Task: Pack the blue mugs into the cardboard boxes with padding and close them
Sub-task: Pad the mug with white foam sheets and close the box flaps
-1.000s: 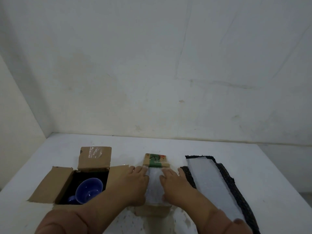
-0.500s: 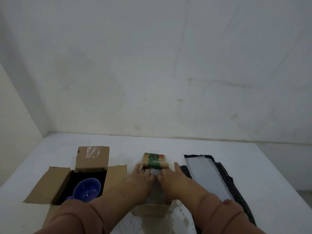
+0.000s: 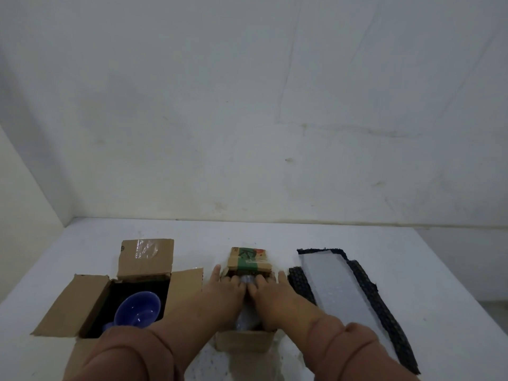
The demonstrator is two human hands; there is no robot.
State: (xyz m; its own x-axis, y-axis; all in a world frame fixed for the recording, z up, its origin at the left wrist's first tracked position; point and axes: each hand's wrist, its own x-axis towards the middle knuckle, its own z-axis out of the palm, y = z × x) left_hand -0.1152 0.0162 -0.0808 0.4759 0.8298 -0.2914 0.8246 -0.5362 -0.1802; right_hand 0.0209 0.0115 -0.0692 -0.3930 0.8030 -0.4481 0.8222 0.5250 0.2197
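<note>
A blue mug (image 3: 136, 312) lies in the open left cardboard box (image 3: 71, 303), against a dark lining. The smaller middle box (image 3: 243, 340) stands open, its printed far flap (image 3: 248, 259) upright. My left hand (image 3: 225, 291) and my right hand (image 3: 270, 294) are side by side over this box. Their fingertips are curled down into its far end, pressing clear bubble padding (image 3: 247, 323) inside. What lies under the padding is hidden.
A white foam sheet (image 3: 330, 284) rests on black mesh padding (image 3: 384, 314) to the right of the middle box. The left box's flaps spread outward, its far flap (image 3: 145, 258) upright. White table (image 3: 412, 259), with a wall close behind.
My hands lay flat on the white padding over the middle box. They have slid forward, the fingers have curled down, and the padding has sunk into the box.
</note>
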